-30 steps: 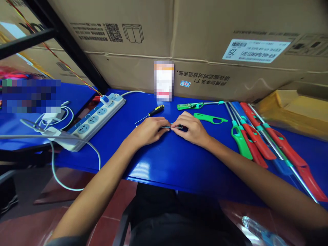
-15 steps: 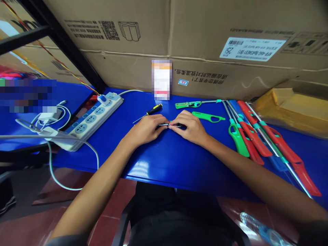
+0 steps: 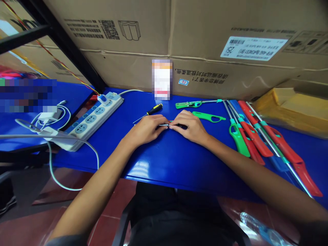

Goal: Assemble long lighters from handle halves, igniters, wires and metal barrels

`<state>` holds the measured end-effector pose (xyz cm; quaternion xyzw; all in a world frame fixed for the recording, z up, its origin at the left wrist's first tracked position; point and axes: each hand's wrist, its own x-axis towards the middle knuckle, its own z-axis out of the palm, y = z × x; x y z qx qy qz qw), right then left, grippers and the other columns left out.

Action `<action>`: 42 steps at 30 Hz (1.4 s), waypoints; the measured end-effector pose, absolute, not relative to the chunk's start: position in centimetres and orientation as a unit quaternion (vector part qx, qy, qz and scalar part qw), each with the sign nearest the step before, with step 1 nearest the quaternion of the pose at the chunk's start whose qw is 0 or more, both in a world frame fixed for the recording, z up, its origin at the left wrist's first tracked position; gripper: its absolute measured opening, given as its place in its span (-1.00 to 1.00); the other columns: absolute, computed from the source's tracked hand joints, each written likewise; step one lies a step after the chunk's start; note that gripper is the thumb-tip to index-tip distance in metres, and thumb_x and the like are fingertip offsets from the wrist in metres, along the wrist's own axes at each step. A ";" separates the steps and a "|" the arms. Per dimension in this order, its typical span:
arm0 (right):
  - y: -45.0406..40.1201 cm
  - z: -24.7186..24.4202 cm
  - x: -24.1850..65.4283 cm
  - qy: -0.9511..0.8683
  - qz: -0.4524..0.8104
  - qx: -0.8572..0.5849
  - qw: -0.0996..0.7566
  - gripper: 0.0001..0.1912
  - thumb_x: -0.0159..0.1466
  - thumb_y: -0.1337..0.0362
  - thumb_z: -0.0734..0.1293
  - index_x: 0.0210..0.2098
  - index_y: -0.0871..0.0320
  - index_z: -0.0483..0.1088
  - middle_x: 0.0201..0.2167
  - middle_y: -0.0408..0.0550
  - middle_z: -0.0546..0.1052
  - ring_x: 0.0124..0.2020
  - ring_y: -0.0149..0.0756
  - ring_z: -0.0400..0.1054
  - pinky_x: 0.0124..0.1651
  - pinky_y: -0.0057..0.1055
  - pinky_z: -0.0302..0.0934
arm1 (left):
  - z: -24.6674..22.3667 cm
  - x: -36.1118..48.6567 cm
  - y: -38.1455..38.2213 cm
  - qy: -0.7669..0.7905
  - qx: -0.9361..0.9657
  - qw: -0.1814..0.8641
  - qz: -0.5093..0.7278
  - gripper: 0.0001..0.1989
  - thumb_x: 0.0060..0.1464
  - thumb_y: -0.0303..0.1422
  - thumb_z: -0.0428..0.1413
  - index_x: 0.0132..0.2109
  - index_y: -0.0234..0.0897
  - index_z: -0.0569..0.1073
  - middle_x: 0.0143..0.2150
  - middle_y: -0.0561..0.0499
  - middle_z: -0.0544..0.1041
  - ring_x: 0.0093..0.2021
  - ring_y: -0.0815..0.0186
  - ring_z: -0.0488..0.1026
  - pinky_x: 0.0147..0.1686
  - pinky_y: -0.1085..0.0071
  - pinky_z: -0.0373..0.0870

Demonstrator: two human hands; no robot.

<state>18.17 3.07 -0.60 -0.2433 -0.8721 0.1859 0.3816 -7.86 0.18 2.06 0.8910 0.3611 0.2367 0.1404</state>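
My left hand (image 3: 150,129) and my right hand (image 3: 189,126) meet fingertip to fingertip above the blue table (image 3: 164,157). The left fingers pinch a thin metal rod (image 3: 163,125). At its right end the right fingers are pressed together on a small part, mostly hidden by them. Behind the left hand lies a black and yellow screwdriver (image 3: 154,109). Past the right hand are a green handle shell (image 3: 208,117) and an opened green lighter (image 3: 188,104) with a long metal tube.
Several red, green and blue long lighters (image 3: 258,136) lie at the right, before a yellow-brown package (image 3: 294,109). A power strip (image 3: 94,119) with white cables is at the left. Large cardboard boxes (image 3: 200,34) stand behind, with a blurred upright object (image 3: 162,80) before them.
The fingers of my right hand have shifted slightly at the end of the rod. Otherwise both hands stay in place.
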 end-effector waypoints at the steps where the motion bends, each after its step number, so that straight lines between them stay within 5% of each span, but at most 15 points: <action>1: 3.1 -0.6 18.2 -0.871 0.185 -0.240 0.386 -0.88 0.56 0.25 0.49 -0.14 -0.02 0.69 -0.19 -0.09 0.76 -0.16 -0.12 0.55 0.04 -0.06 0.40 | 2.1 -7.9 0.2 0.359 0.891 0.141 0.239 -0.81 0.56 -0.37 0.14 0.09 -0.24 0.67 -0.05 -0.10 0.76 -0.06 0.16 0.72 0.00 0.29 0.59; 42: 2.9 -0.6 18.3 -0.877 0.166 -0.264 0.366 -0.91 0.52 0.25 0.53 -0.12 -0.06 0.75 -0.21 -0.11 0.78 -0.09 -0.04 0.53 0.05 -0.02 0.26 | 2.7 -8.0 -0.2 0.379 0.892 0.127 0.211 -0.81 0.52 -0.38 0.21 0.12 -0.25 0.70 -0.02 -0.12 0.78 -0.06 0.13 0.77 -0.02 0.27 0.62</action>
